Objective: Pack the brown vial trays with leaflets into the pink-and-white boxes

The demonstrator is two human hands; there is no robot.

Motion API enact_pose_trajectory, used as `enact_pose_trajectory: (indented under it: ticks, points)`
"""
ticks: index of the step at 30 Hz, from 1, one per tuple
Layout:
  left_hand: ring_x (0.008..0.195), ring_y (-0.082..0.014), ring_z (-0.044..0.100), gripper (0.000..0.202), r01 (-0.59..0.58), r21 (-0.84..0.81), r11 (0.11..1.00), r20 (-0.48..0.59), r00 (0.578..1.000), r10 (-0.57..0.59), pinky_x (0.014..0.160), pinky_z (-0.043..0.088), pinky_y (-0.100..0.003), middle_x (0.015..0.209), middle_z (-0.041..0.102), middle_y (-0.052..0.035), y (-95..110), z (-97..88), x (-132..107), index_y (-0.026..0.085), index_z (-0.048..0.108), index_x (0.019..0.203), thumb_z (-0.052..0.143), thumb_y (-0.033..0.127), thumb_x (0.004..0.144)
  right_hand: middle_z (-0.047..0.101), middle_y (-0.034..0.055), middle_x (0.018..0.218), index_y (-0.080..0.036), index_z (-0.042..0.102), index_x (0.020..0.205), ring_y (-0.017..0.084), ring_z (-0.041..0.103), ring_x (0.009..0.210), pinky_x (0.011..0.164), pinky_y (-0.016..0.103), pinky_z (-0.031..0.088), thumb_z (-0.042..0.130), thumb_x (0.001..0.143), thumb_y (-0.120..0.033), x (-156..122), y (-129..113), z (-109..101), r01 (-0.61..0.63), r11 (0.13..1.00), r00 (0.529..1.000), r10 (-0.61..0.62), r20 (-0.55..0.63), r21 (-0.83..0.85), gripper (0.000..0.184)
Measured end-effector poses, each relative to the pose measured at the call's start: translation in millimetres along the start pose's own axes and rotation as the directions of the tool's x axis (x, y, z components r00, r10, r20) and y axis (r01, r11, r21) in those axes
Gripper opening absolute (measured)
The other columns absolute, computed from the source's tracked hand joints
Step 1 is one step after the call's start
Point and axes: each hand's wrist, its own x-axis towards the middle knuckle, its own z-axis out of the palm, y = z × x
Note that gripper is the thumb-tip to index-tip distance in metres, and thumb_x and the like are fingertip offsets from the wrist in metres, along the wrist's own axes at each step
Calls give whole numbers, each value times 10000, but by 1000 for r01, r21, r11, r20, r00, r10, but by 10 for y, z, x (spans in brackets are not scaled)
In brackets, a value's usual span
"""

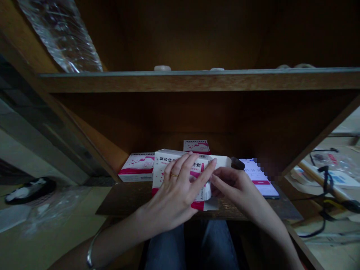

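Observation:
A white and pink carton with Chinese print (pixel 161 159) lies tilted on the lower board in front of me. My left hand (pixel 180 187), with a ring on one finger, lies across the carton's printed face and holds it. At the carton's right end, end flaps (pixel 221 162) stick out, so that end is open. My right hand (pixel 232 183) is at this open end with thumb and fingers pinched together, and what is between the fingertips is hidden. Behind the held carton are two similar cartons, one to the left (pixel 139 165) and one further back (pixel 197 146).
To the right a lit phone (pixel 260 178) lies on the lower board, beside a dark object (pixel 237 163). A wooden shelf edge (pixel 185 82) crosses above my hands. A clear plastic bottle (pixel 63 35) stands upper left. Black cords (pixel 326 187) hang at the right.

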Motion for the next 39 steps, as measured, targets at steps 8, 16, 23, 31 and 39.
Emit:
enact_pose_trajectory:
  ticks: [8,16,23,31,39]
  points:
    - [1362,-372,288,945,-53,-20,998,122,991,55,1087,259,-471,1492,286,-212,15,-71,4,177,148,1543,638,210,736,689,-19,630,-201,715,708,132,599,500,452,217,465,634,803,-254,121,-18,-166,-3,997,993,13,117,-81,136]
    - [1382,-369,240,950,-34,-8,999,54,998,35,1115,185,-470,1475,245,-224,21,-8,26,150,143,1544,586,141,704,718,0,633,-174,711,679,144,605,509,470,227,458,592,758,-172,198,-3,-79,80,991,997,-79,5,-109,144]
    - [1361,-379,278,873,-38,-40,998,16,999,39,1089,234,-484,1448,272,-232,26,25,49,132,191,1529,603,201,762,741,48,704,-150,704,717,199,653,615,542,271,480,577,763,-156,225,11,3,117,969,991,-130,-44,-220,135]
    - [1340,-374,321,888,65,-37,997,-23,998,-66,1077,269,-495,1419,319,-221,-38,2,91,135,218,1516,677,284,771,723,35,954,-222,665,1090,169,690,784,642,259,557,615,891,-331,144,28,12,184,981,980,-179,-88,63,233]
    - [1333,-380,332,907,130,-48,990,-26,991,-131,1063,294,-500,1416,318,-210,-76,22,97,165,229,1516,710,316,762,604,20,999,-255,668,1032,147,624,874,724,250,526,705,853,-316,4,58,-100,205,977,978,-201,51,-67,192]
